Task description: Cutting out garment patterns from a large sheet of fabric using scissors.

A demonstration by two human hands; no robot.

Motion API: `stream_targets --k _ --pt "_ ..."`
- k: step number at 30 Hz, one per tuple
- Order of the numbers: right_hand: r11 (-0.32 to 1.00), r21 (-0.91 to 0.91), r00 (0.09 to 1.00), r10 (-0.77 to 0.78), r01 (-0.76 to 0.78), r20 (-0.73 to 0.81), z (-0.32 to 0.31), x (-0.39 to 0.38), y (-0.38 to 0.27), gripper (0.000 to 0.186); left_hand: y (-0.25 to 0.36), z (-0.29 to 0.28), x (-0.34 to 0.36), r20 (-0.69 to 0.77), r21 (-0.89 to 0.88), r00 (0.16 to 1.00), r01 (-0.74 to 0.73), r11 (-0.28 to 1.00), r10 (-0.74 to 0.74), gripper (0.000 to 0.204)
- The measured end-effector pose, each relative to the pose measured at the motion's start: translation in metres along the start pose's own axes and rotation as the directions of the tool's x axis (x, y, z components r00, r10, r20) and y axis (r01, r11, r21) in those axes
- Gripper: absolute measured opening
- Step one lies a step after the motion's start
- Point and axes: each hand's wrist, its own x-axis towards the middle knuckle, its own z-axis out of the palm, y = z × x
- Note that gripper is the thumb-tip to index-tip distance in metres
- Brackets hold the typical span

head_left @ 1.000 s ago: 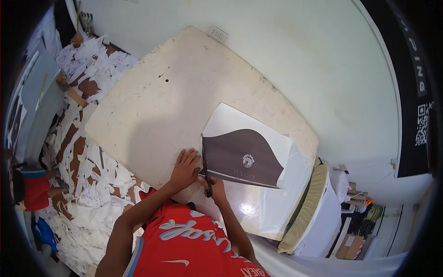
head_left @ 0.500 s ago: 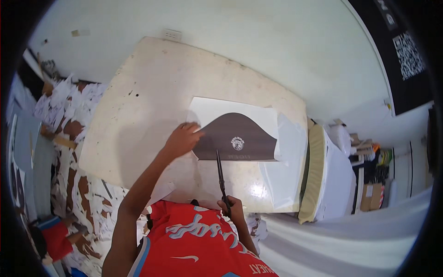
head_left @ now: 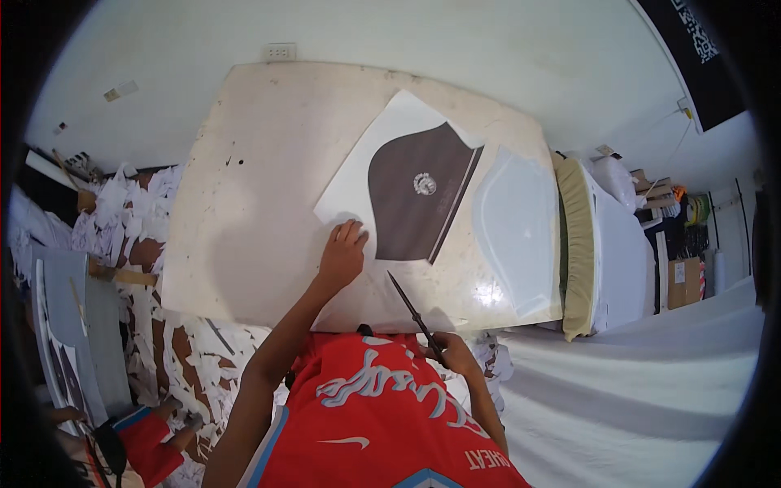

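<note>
Sheet [head_left: 358, 175] rotated; left hand [head_left: 342, 256] flat on it; right hand [head_left: 455, 355] grips scissors [head_left: 411, 309], tips up-left.

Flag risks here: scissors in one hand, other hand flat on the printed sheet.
1. The scissors in the right hand point toward the left hand, which presses the white sheet; a quick move could nick the fingers.
2. The sheet is held only at one edge, so it may pivot and skew any cut around the dark brown print.
</note>
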Motion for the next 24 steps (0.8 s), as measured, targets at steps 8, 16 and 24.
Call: stream_targets --k 8,16,24 --pt "0.981 0.179 0.997 -0.081 0.08 -0.001 0.034 0.007 0.02 0.048 0.025 0.003 -0.02 0.042 -0.111 0.997 0.066 0.992 -0.062 0.036" --pt "0.952 0.304 0.999 0.036 -0.035 0.005 0.031 0.037 0.009 0.04 0.026 0.001 -0.022 -0.028 -0.191 0.997 0.07 0.979 -0.077 0.035" --pt "0.969 0.243 0.998 0.034 -0.045 0.05 0.02 0.059 -0.005 0.043 0.025 0.0 -0.018 -0.021 -0.178 0.995 0.088 0.98 -0.093 0.035"
